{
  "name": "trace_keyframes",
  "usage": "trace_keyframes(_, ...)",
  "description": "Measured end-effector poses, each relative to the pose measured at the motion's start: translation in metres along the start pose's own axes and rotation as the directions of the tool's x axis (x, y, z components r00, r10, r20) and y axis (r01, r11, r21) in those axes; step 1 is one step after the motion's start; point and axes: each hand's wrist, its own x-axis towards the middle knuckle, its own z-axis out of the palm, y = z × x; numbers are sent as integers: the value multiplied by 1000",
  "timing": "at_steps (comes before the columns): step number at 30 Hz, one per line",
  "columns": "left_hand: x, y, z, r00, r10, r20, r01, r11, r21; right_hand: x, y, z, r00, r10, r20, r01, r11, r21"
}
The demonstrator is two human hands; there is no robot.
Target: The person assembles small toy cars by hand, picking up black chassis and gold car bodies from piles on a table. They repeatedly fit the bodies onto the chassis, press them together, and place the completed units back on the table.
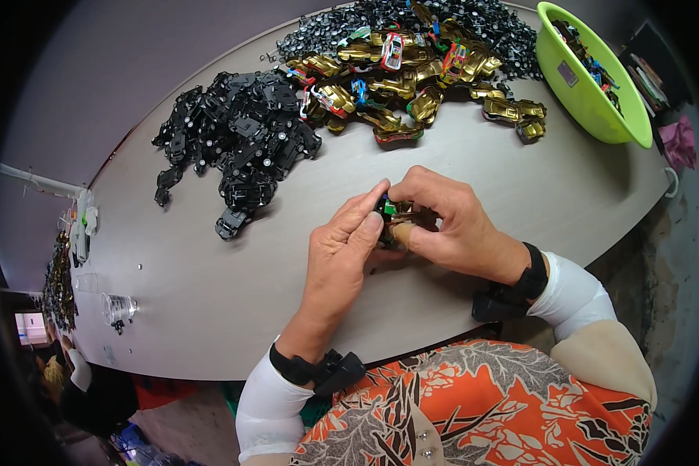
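Observation:
Both my hands meet over the table around a small toy car (391, 209), with gold, green and dark parts showing between the fingers. My left hand (338, 247) is closed on its left side, fingers straight together and thumb pressed against it. From the right, my right hand (457, 227) grips the other side between thumb and curled fingers. Most of the car is covered by the fingers, so I cannot tell how its parts sit together. Beyond my hands lie a heap of black toy car chassis (245, 128) and a heap of gold toy car bodies (396, 84).
Small dark-and-silver parts (326, 37) are heaped along the table's (210, 299) far edge. A lime-green basin (594, 116) holding more toy cars stands at the far right. At the left are a clear plastic cup (116, 309) and another person's sleeve (79, 371).

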Motion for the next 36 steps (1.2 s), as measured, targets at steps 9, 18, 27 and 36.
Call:
trace_keyframes(9,-1,-2,-3,1000,-19,9,19,1000,-2,0,9,2,996,-91,-27,89,995,-46)
trace_keyframes(18,-3,-2,-6,993,88,81,-110,933,342,-1,6,0,997,68,-32,-63,991,121)
trace_keyframes(27,7,3,-21,965,-229,126,249,952,-179,0,5,-5,946,303,118,-325,876,357)
trace_keyframes(36,6,0,-24,973,-191,127,219,937,-272,6,10,-26,923,322,210,-385,774,503)
